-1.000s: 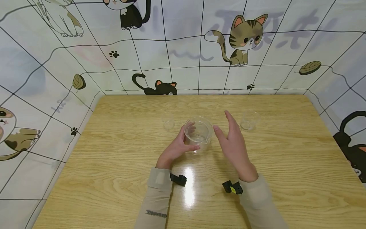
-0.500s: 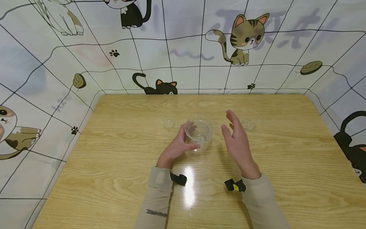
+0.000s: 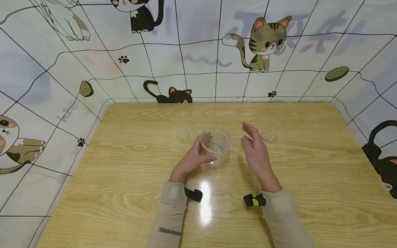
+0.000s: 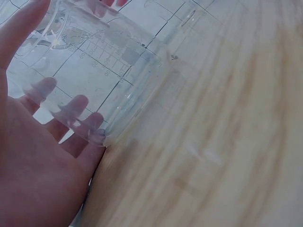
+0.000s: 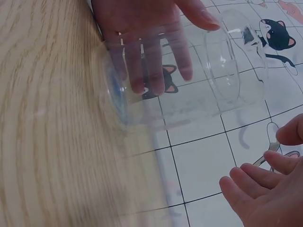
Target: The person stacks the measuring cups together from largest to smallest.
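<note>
Near the middle of the table, my left hand (image 3: pixel 193 160) holds a clear glass beaker (image 3: pixel 221 150) from its left side. The thumb lies along the near wall while the fingers, seen through the glass, reach round the far side. Printed graduation marks show on the beaker (image 4: pixel 102 54) in the left wrist view; it stands upright, its base at the wood. To its right, my right hand (image 3: pixel 257 156) is raised with nothing in it, a short gap away from the glass. Its fingers are loosely bent and point forward, as the right wrist view also shows.
Behind the left hand stands a small clear glass vessel (image 3: pixel 183 133). Another clear vessel (image 3: pixel 268 134) is just past the right hand's fingers, faint against the wood. A white cloth with cat drawings (image 3: pixel 201 69) encloses the wooden table (image 3: pixel 124 193) at the back and sides.
My right hand has drawn off to the right, widening its gap from the beaker, then dipped slightly. The left hand and the beaker have stayed in place.
</note>
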The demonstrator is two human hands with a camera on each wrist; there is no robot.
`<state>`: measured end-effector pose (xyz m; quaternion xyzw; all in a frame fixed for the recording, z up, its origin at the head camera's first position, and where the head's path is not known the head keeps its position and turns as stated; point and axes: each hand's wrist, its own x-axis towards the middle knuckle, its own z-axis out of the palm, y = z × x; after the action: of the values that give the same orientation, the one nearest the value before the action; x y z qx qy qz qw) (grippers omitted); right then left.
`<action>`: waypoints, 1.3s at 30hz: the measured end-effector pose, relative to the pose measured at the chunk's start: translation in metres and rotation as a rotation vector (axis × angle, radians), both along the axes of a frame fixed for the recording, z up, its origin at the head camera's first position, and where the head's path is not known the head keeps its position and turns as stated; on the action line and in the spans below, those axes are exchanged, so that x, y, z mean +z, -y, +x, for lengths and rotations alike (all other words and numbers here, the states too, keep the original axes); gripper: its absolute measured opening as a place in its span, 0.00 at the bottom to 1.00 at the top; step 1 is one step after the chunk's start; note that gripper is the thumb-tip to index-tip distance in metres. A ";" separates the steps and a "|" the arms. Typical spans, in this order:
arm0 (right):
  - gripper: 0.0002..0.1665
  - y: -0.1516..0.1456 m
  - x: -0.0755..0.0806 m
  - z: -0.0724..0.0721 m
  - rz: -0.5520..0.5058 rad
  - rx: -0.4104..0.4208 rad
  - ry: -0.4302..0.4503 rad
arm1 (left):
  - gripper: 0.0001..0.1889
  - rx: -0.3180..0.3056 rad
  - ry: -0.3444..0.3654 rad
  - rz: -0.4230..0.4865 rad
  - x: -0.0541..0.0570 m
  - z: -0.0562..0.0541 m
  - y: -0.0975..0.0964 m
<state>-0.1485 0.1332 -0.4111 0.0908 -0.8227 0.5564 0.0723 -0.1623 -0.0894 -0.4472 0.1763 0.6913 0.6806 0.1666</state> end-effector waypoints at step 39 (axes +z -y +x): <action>0.29 -0.003 -0.026 -0.012 -0.172 0.114 0.160 | 0.44 0.058 -0.024 -0.024 -0.021 -0.008 0.001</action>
<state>-0.1603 0.1359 -0.4376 0.0860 -0.7686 0.6337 -0.0178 -0.1706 -0.0900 -0.4682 0.1622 0.7061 0.6748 0.1406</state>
